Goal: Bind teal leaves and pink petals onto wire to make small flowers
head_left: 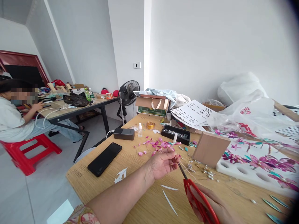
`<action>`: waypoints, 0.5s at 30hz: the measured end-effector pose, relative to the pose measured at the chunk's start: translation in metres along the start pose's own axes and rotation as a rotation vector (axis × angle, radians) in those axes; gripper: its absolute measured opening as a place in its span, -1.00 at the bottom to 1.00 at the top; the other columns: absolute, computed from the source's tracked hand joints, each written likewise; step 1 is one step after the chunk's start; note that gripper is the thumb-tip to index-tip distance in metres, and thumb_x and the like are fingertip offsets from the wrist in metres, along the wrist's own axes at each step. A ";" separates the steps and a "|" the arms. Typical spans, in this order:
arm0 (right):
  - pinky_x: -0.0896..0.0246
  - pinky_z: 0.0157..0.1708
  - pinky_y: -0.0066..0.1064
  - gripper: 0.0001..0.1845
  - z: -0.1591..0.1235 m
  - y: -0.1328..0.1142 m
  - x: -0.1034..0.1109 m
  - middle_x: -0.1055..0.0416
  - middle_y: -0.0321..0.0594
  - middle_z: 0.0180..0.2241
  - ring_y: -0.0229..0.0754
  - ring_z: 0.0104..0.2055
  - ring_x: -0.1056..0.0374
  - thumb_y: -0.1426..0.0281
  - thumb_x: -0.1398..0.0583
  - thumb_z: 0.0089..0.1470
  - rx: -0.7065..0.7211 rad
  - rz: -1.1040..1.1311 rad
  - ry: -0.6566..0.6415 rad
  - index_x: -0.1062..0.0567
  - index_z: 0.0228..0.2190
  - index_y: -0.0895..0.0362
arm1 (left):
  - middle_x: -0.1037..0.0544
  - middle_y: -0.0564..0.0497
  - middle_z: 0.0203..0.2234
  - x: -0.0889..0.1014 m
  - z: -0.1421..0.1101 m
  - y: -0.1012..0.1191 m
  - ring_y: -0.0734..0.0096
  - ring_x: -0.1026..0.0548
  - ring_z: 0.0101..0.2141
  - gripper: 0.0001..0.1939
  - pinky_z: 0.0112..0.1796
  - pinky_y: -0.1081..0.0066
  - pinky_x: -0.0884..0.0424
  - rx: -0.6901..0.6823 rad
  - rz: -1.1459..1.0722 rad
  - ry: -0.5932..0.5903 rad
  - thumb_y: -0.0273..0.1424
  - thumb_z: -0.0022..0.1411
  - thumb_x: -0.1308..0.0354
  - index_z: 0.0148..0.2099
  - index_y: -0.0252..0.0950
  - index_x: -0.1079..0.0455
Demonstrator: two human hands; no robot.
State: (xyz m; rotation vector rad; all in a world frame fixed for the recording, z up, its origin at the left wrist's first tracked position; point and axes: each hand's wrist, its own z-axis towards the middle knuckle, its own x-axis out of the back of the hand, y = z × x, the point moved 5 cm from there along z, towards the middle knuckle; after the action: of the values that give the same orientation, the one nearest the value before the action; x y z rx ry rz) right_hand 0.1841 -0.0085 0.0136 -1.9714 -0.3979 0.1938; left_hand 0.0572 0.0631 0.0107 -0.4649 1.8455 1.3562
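My left hand [163, 161] is closed in a pinch on a small pink petal piece [177, 156] with a thin wire, held just above the wooden table [144, 199]. My right hand [210, 205] grips red-handled scissors [198, 202]. Their dark blades [181, 169] point up to the pinched piece. Loose pink petals [158, 144] lie scattered beyond my left hand. Small pearl beads [207, 172] rest to the right of the blades. White paper slivers [169, 194] lie near my forearm.
A black phone [104, 158], a dark power bank [123, 133], a small bottle [140, 129], a wire spool [150, 125], a black tray [178, 134] and a cardboard box [210, 149] sit on the table. A white foam board with finished flowers [259, 165] lies right. Another person [16, 115] sits at a far desk, left.
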 end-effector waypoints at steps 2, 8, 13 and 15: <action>0.14 -0.69 -0.58 -0.54 -0.002 -0.003 0.000 -0.18 -0.35 -0.65 -0.37 -0.63 -0.09 -0.04 -0.10 -0.19 0.013 -0.024 0.010 -0.31 -0.59 0.14 | -0.47 0.01 -0.52 0.000 0.000 0.000 0.52 -0.42 -0.48 -0.79 -0.42 0.50 -0.25 -0.002 -0.004 0.013 -0.49 -0.12 -0.29 -0.44 -0.35 -0.30; -0.03 -0.62 -0.51 -0.60 -0.002 -0.007 0.000 -0.20 -0.35 -0.66 -0.29 -0.60 -0.17 0.00 -0.10 -0.16 0.069 -0.039 0.049 -0.33 -0.58 0.11 | -0.48 0.02 -0.49 -0.001 -0.001 -0.002 0.54 -0.42 -0.48 -0.77 -0.42 0.51 -0.25 -0.005 -0.030 0.033 -0.49 -0.16 -0.32 -0.43 -0.35 -0.31; -0.02 -0.64 -0.51 -0.62 0.002 -0.002 0.000 -0.24 -0.33 -0.64 -0.29 -0.61 -0.17 0.02 -0.09 -0.13 0.080 -0.026 0.052 -0.34 -0.55 0.11 | -0.47 0.05 -0.50 -0.001 0.000 -0.003 0.55 -0.42 -0.49 -0.78 -0.42 0.50 -0.27 -0.007 -0.036 0.010 -0.49 -0.15 -0.32 -0.44 -0.35 -0.32; 0.01 -0.65 -0.52 -0.62 0.003 0.000 0.000 -0.24 -0.33 -0.64 -0.31 -0.62 -0.15 0.03 -0.09 -0.11 0.074 -0.005 0.043 -0.32 -0.54 0.11 | -0.47 0.05 -0.50 -0.001 0.000 -0.004 0.55 -0.42 -0.49 -0.79 -0.42 0.50 -0.28 -0.007 -0.042 0.012 -0.49 -0.14 -0.31 -0.44 -0.35 -0.32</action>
State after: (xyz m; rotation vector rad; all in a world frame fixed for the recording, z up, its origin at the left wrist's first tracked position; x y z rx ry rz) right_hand 0.1830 -0.0057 0.0122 -1.8984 -0.3631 0.1603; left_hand 0.0601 0.0618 0.0089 -0.5133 1.8316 1.3350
